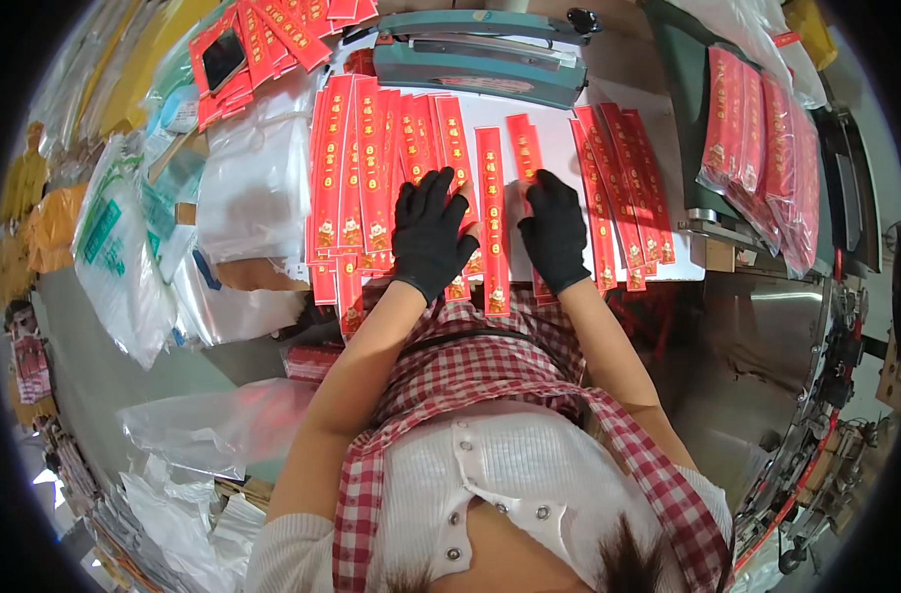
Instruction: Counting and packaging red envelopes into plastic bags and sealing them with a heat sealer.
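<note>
Both of my hands wear black gloves that leave some fingertips bare. My left hand (433, 233) lies over the long red strips with gold lettering, its fingers apart and its thumb stretched toward a single red strip (493, 222). That strip lies between my hands, its lower end hanging over the table's front edge. My right hand (555, 232) is closed, with its thumb and fingertips at the edge of another red strip (519, 138), which passes partly under the hand. Overlapping red strips (357, 168) fan out left of my left hand; more red strips (618, 188) lie right of my right hand.
A teal bag sealer (480, 71) stands across the table's back. Bagged red strips (757, 148) lie at the right. Clear plastic bags (255, 168) are stacked at the left, with loose red strips (292, 35) and a phone (223, 61) beyond them.
</note>
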Tool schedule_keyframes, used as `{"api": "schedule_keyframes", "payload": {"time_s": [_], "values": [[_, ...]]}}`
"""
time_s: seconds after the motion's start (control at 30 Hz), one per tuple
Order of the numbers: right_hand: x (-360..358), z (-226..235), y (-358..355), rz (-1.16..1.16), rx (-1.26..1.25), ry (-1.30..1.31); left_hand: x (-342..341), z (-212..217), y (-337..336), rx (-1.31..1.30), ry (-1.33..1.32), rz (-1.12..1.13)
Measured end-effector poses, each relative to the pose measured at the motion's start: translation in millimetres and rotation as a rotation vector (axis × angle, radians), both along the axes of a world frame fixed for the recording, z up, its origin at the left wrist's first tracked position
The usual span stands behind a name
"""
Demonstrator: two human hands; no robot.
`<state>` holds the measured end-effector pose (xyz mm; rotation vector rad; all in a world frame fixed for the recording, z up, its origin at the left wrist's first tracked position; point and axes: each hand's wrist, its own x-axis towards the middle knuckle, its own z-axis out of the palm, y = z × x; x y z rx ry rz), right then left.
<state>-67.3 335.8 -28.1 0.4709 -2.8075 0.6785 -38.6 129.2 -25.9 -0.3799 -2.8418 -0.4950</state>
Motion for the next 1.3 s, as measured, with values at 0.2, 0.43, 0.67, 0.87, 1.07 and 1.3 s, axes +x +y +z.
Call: {"api": "schedule_keyframes", "payload": {"time_s": [0.2,0.43,0.67,0.87,1.07,1.3], "values": [[-10.6,19.3,36.4,-0.222,0.481,0.104,0.8,-2.7,-4.0,0.020,-0.025,-0.074],[9.6,3.9,-40.6,0.235,0.099,0.046,10.0,-1.5,-3.5,0.033,-0.092,-0.176],[10.6,1.2,-22.6,0.139,-0.001,0.052,11.3,0.7,-2.6,0.056,-0.003,-0.108],[3.2,3.3,31.7,-0.049,0.171,-0.005,9.2,7.5,6.7,0.097,-0.056,-0.111],[-2.9,4.9,-4.0,0.091,-0.062,0.138,4.7,8.3,-12.3,0.085,-0.139,-0.175],[5.3,0.6,-37.0,0.220,-0.030,0.052,12.6,2.6,-17.6,0.046,-0.028,-0.071]]}}
